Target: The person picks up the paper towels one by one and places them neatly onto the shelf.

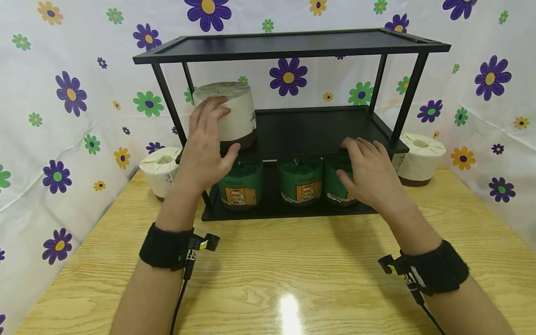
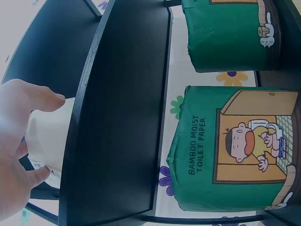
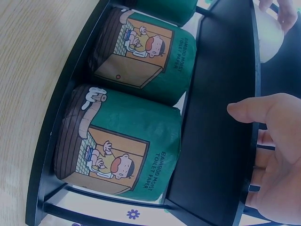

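Observation:
On the left end of the black rack's middle shelf point(image 1: 314, 130) stands a toilet roll point(image 1: 236, 109) in cream wrapping with a brown base. My left hand point(image 1: 205, 144) holds it from the front left, fingers spread on its side and thumb low by the shelf edge. In the left wrist view, thumb and fingers straddle the roll point(image 2: 51, 136). My right hand point(image 1: 370, 174) grips the front edge of the same shelf near its right end. Its fingers lie over the top, and the thumb point(image 3: 244, 110) is below the edge in the right wrist view.
Green-wrapped toilet rolls point(image 1: 300, 181) stand in a row on the bottom shelf. Cream-wrapped rolls flank the rack on the table, one left point(image 1: 161, 170) and one right point(image 1: 420, 158). The rack's top panel point(image 1: 289, 44) overhangs the middle shelf. Behind hangs a flowered cloth point(image 1: 71, 153).

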Available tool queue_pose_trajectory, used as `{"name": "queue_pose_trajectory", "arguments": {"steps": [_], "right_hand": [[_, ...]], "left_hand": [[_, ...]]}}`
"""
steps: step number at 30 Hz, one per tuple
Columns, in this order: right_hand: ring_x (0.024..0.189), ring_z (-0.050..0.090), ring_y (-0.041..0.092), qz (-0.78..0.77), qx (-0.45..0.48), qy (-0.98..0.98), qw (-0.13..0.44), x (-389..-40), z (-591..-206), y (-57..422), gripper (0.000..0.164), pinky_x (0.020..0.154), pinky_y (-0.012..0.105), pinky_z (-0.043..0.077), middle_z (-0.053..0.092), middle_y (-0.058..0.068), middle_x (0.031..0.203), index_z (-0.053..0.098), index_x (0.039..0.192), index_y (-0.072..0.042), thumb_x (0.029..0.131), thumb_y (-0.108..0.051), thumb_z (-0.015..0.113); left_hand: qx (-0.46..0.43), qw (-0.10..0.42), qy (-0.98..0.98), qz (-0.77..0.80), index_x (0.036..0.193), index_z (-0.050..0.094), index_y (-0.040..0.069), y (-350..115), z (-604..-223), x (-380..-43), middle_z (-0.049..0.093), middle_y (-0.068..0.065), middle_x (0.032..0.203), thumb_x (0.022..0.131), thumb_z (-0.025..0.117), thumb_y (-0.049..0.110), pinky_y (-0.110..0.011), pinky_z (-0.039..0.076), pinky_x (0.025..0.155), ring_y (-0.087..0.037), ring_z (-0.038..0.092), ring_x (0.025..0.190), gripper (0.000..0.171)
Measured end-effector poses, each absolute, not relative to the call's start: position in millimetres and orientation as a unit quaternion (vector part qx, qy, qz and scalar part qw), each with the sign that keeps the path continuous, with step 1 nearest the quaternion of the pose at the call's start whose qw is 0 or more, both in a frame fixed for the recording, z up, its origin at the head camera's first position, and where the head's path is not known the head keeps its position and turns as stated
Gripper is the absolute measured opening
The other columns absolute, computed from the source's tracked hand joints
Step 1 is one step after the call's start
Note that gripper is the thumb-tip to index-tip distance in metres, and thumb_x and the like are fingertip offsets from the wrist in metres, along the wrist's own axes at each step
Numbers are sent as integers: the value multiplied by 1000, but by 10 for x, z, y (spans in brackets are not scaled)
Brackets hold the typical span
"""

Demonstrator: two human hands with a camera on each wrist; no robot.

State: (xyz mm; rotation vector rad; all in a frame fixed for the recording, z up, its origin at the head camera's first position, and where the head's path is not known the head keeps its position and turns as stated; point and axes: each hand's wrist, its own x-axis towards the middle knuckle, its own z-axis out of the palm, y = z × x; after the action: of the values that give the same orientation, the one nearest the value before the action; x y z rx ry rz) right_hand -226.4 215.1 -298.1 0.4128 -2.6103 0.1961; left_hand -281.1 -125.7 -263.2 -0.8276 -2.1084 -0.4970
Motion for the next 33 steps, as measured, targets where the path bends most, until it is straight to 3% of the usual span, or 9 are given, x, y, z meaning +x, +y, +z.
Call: {"name": "queue_pose_trajectory", "arguments": {"steps": [13, 23, 33], "right_hand": [[137, 45, 42, 73, 152, -956, 242, -2273, -2979, 2140, 54, 117, 60, 27, 57, 24, 137, 46, 134, -2, 90, -22, 70], [137, 44, 42, 74, 151, -955, 244, -2253, -2983, 2146, 53, 117, 60, 27, 56, 25, 137, 46, 134, -2, 90, -21, 70], [136, 45, 42, 72, 154, -953, 250, -2269, -2999, 2153, 54, 117, 60, 27, 57, 24, 137, 47, 134, -2, 90, -22, 71]], "left_hand": [[-342, 395, -816, -247, 136, 39, 0, -1346, -2642, -2835, 37, -14, 155, 85, 73, 10, -44, 28, 121, -30, 25, 147, 62], [-326, 414, -841, -118, 152, 31, 0, -1133, -2611, -2689, 25, -19, 163, 87, 71, 18, -50, 13, 126, -35, 19, 152, 78], [-315, 411, -850, -101, 148, 36, -3, -1082, -2623, -2696, 30, -21, 160, 86, 71, 17, -37, 12, 127, -36, 22, 150, 73]]}}
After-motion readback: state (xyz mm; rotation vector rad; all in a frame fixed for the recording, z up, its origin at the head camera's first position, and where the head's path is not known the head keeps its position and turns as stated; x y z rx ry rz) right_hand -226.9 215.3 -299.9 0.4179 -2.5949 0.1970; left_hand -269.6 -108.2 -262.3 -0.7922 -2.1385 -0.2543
